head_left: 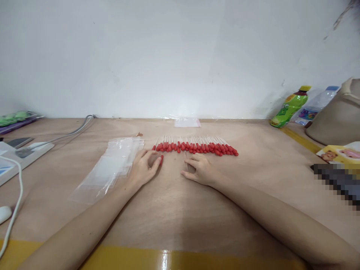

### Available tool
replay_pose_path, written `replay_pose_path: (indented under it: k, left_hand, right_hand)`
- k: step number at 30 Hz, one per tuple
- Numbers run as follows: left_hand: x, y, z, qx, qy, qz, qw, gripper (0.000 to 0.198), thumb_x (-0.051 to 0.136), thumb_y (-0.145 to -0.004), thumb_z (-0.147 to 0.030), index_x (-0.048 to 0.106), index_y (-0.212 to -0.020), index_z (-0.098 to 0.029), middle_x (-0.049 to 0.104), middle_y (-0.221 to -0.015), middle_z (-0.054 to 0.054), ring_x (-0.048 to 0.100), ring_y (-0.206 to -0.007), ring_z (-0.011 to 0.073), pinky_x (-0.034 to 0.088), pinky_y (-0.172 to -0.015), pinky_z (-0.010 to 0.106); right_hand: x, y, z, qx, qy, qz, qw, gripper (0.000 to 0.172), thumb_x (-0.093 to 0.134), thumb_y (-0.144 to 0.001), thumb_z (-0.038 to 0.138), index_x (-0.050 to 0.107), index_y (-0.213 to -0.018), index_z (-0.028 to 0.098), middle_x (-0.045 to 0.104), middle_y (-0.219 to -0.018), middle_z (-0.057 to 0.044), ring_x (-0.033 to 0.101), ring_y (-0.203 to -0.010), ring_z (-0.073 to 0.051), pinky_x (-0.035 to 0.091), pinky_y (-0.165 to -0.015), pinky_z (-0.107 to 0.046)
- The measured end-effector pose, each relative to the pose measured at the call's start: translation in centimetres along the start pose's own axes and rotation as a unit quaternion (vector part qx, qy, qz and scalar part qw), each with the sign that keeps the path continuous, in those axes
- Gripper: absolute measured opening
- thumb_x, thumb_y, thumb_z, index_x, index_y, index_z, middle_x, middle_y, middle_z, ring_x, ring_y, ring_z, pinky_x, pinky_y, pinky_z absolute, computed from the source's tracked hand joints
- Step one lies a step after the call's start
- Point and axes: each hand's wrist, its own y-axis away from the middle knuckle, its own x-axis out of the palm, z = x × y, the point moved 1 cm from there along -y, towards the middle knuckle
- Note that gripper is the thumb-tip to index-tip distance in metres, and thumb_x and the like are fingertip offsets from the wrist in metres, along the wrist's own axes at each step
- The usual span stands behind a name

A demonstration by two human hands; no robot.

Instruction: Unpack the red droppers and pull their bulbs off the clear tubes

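Observation:
A row of several thin white sticks with red tips (197, 147) lies across the middle of the wooden table (174, 210). My left hand (143, 168) rests at the row's left end, its fingers curled over a red-tipped stick. My right hand (199, 169) lies just in front of the row, fingers bent and pinched on one thin stick. A stack of clear plastic bags (112, 165) sits directly left of my left hand.
A small clear bag (187, 122) lies by the white wall. A power strip with cables (25, 152) and a white mouse (4, 213) are at the left. A green bottle (291, 107), a clear bottle (317, 105), a beige bag (340, 116) and a printed booklet (339, 154) stand at the right.

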Motion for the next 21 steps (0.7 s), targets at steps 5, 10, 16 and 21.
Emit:
replay_pose_path:
  k: [5,10,16,21]
  left_hand:
    - [0.6,-1.2,2.1,-0.113,-0.007,-0.02,0.993,0.022,0.05,-0.077,-0.034,0.058,-0.088,-0.016,0.056,-0.088,0.006,0.056,-0.075,0.0179,0.048,-0.071,0.031]
    - [1.3,-2.0,3.5,-0.152,0.008,0.035,0.988,0.03,0.049,-0.077,-0.038,0.059,-0.094,-0.014,0.059,-0.095,0.008,0.058,-0.064,0.0142,0.049,-0.067,0.029]
    - [1.5,-2.5,3.7,-0.153,0.015,0.071,0.986,0.027,0.05,-0.076,-0.038,0.062,-0.089,-0.017,0.066,-0.078,0.004,0.061,-0.069,0.0177,0.048,-0.067,0.029]
    - [2.0,-2.9,3.8,-0.113,-0.021,0.073,0.991,0.031,0.052,-0.076,-0.037,0.061,-0.098,-0.018,0.064,-0.082,0.005,0.06,-0.066,0.0174,0.048,-0.068,0.03]
  right_hand:
    - [-0.3,0.0,0.2,0.02,0.007,-0.012,1.0,0.034,0.06,-0.074,0.043,0.062,-0.093,0.015,0.062,-0.083,-0.008,0.054,-0.077,-0.019,0.041,-0.072,-0.034]
    - [-0.8,0.2,0.0,0.049,0.007,-0.044,0.998,0.02,0.054,-0.08,0.036,0.06,-0.084,0.017,0.061,-0.069,-0.003,0.053,-0.068,-0.015,0.035,-0.067,-0.03]
    - [-1.0,1.4,-0.6,0.03,0.018,-0.035,0.999,0.015,0.05,-0.082,0.029,0.059,-0.08,0.018,0.06,-0.068,-0.002,0.051,-0.069,-0.015,0.033,-0.069,-0.03]
    - [-1.3,2.3,-1.3,0.025,0.013,-0.043,0.999,0.014,0.049,-0.082,0.027,0.059,-0.081,0.018,0.059,-0.067,-0.003,0.049,-0.067,-0.015,0.034,-0.069,-0.032]
